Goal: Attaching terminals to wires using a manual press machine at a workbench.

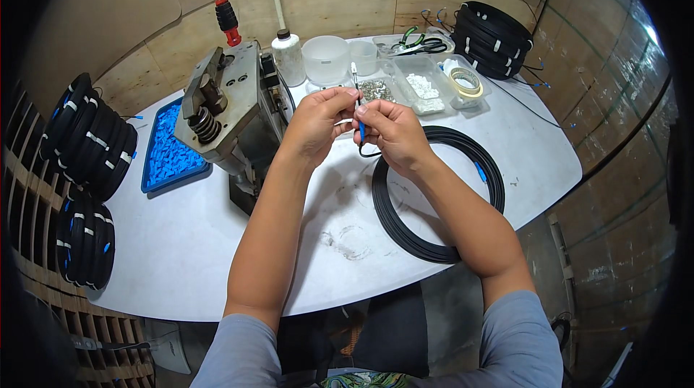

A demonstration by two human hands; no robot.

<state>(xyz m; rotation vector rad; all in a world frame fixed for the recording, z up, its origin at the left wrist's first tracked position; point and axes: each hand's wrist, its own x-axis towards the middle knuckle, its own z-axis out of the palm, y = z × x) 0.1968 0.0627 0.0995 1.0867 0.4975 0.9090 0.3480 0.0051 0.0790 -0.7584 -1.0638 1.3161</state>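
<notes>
1. Coils of black cable [87, 135] with white ties are stacked far left of the press machine [224, 109], at the table's left edge, with a second bundle [85, 243] below them.
2. A blue tray [170, 153] filled with small blue parts is set just left of the press machine, touching its base.
3. The left hand [318, 120] is raised just right of the press machine, its forearm reaching up from the lower edge and bent slightly inward; thumb and fingertips are pressed together on the thin upright end of the cable tip [356, 80].
4. The right hand [394, 135] is held against the left, further right of the press machine, fingers curled; the blue connector sleeve [362, 130] on the same cable is pinched between thumb and forefinger.
5. A black cable coil [441, 193] lies flat on the white table [217, 258], right of the press machine, under the right wrist and forearm.
6. Clear containers [423, 88], a white bottle [289, 55] and a tape roll [466, 83] are seen behind the hands, right of the press machine.
7. Another black coil bundle [495, 37] rests farthest right of the press machine, at the table's rear corner.
</notes>
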